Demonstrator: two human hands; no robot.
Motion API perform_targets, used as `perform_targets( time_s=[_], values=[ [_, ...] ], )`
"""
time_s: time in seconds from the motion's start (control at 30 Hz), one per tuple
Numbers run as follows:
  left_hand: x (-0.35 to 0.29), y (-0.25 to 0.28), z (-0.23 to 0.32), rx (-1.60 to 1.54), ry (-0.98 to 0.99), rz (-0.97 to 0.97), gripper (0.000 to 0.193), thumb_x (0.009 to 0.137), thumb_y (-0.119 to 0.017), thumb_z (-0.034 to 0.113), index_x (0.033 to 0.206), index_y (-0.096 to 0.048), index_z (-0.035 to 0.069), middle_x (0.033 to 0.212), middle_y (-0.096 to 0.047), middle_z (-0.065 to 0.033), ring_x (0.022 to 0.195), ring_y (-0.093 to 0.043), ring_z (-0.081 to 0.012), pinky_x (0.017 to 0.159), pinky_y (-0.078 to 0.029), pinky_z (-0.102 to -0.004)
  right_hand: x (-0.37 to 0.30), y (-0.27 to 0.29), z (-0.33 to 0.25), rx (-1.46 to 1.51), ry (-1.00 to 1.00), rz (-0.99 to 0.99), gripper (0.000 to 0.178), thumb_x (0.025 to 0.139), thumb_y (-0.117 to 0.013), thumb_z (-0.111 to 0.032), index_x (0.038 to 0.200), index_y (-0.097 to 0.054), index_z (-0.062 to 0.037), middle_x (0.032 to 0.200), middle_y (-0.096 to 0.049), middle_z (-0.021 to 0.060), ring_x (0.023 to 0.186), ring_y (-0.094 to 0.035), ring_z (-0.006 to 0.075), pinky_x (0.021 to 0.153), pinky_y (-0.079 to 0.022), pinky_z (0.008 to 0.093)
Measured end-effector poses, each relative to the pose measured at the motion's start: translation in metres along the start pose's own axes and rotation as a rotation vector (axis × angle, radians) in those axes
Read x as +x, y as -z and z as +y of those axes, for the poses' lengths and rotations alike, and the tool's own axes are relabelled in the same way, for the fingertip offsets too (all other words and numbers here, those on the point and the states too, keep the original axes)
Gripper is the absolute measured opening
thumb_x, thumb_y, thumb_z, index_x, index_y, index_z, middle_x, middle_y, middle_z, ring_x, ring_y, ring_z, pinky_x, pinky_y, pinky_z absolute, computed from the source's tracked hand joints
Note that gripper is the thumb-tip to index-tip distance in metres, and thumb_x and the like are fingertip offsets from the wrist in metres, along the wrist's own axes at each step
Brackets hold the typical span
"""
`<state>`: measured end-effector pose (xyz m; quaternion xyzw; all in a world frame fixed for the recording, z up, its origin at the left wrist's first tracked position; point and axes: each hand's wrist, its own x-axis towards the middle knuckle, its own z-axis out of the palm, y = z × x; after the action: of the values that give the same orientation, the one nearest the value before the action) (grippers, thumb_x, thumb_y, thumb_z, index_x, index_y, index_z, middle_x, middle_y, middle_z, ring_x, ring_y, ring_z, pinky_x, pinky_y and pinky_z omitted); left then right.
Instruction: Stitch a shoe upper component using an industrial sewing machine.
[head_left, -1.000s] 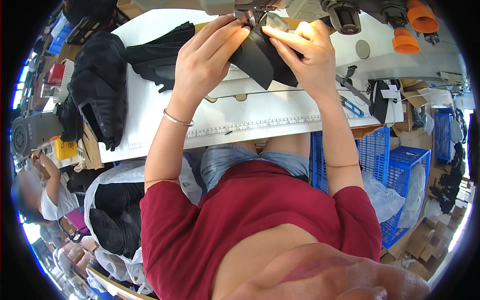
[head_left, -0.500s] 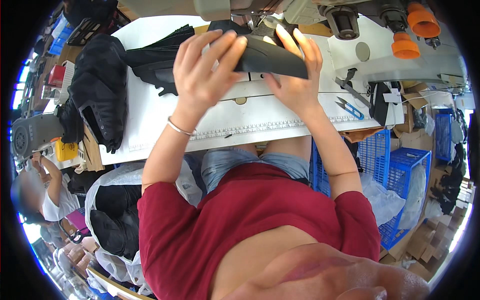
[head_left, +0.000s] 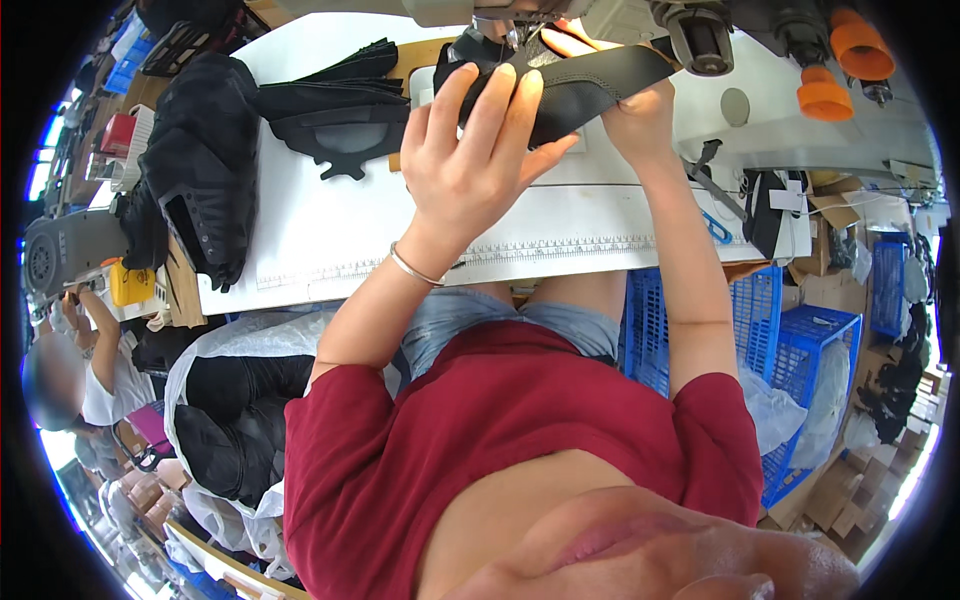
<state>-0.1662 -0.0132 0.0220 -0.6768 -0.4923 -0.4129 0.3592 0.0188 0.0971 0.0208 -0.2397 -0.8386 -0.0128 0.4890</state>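
The left hand [head_left: 470, 160] is spread wide, its fingers fanned over the left part of the stitched black piece [head_left: 605, 85], probably to steady it against the table. The right hand [head_left: 640, 120], partly hidden behind the piece's right end, holds it between thumb and fingers, seemingly to keep that side raised. The piece sits at the table's far side, just near of the sewing machine head [head_left: 515, 32]. More black parts [head_left: 340, 115] lie left, apparently for easy reach on the white table [head_left: 330, 225].
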Motion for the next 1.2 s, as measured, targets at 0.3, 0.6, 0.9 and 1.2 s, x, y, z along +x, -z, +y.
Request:
perform_targets(
  time_s=[0.3,0.6,0.9,1.2],
  values=[
    [-0.002,-0.003,0.0,0.009,-0.029,0.051,0.045,0.081,-0.08,0.048,0.104,-0.077,0.01,0.113,-0.067,-0.0046,0.106,-0.064,-0.0285,0.065,-0.046,-0.0343,0.0,0.004,0.005,-0.008,-0.018,-0.03,0.026,0.077,-0.077,0.002,0.101,-0.078,-0.0064,0.101,-0.076,0.008,0.088,-0.068,0.0264,0.077,-0.054,0.0343],
    [-0.005,-0.009,0.009,0.04,0.017,0.054,0.045,0.081,-0.081,0.048,0.105,-0.077,0.01,0.116,-0.067,-0.0029,0.108,-0.063,-0.029,0.065,-0.046,-0.036,0.003,0.004,0.024,0.011,0.012,-0.039,0.028,0.074,-0.079,0.003,0.099,-0.078,-0.0077,0.093,-0.074,0.0064,0.087,-0.066,0.0254,0.071,-0.052,0.0346],
    [-0.007,-0.014,0.013,0.08,0.021,0.084,0.041,0.081,-0.081,0.046,0.109,-0.078,0.017,0.114,-0.067,0.0035,0.11,-0.063,-0.0303,0.067,-0.047,-0.0366,-0.006,0.015,0.085,-0.127,0.152,-0.291,0.032,0.073,-0.081,0.0,0.104,-0.077,-0.0093,0.101,-0.075,0.0074,0.086,-0.07,0.0284,0.073,-0.056,0.0354],
    [-0.003,-0.014,0.015,0.102,0.056,0.104,0.038,0.081,-0.079,0.046,0.106,-0.079,0.016,0.113,-0.067,0.0029,0.109,-0.064,-0.0296,0.068,-0.048,-0.0368,0.024,0.024,0.078,-0.155,0.386,-0.296,0.034,0.074,-0.08,-0.001,0.106,-0.076,-0.0092,0.106,-0.075,0.0074,0.095,-0.071,0.0289,0.078,-0.058,0.0358]
  ],
)
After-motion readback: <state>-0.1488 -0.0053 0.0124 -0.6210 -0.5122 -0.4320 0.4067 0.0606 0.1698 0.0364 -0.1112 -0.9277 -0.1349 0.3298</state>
